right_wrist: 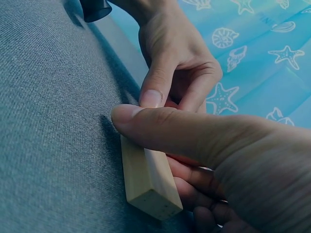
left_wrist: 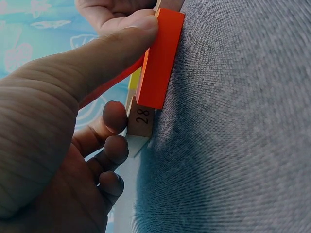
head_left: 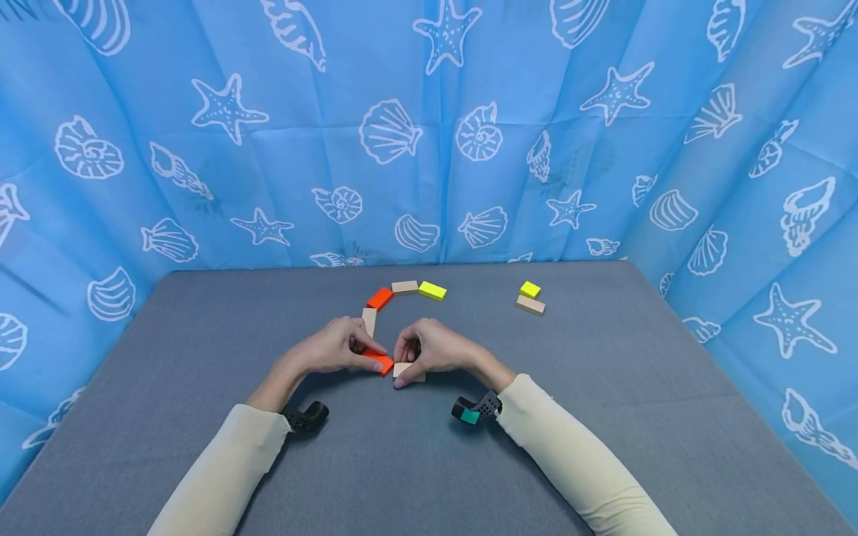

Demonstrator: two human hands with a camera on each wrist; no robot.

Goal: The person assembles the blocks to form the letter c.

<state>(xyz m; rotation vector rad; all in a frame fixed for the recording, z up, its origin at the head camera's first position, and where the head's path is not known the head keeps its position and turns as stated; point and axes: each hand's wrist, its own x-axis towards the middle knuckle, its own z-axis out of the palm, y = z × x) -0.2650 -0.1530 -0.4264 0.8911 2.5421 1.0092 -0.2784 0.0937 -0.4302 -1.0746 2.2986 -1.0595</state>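
My left hand (head_left: 333,347) pinches a flat orange block (left_wrist: 163,60) between thumb and index finger on the grey cloth. Its other fingers curl beside a wooden block marked 28 (left_wrist: 141,119) in the left wrist view. With the thumb on the near side and fingers behind, my right hand (head_left: 439,347) grips a plain wooden block (right_wrist: 148,182), end to end with the orange one. From there a curve of blocks runs away and to the right: a wooden block (head_left: 369,321), an orange block (head_left: 380,298), a wooden block (head_left: 405,287) and a yellow block (head_left: 433,290).
Toward the back right of the grey-covered table (head_left: 603,417) lie a loose yellow block (head_left: 530,289) and a wooden block (head_left: 530,305), close together. A blue curtain (head_left: 415,179) with white shells and starfish stands behind the table and along its sides.
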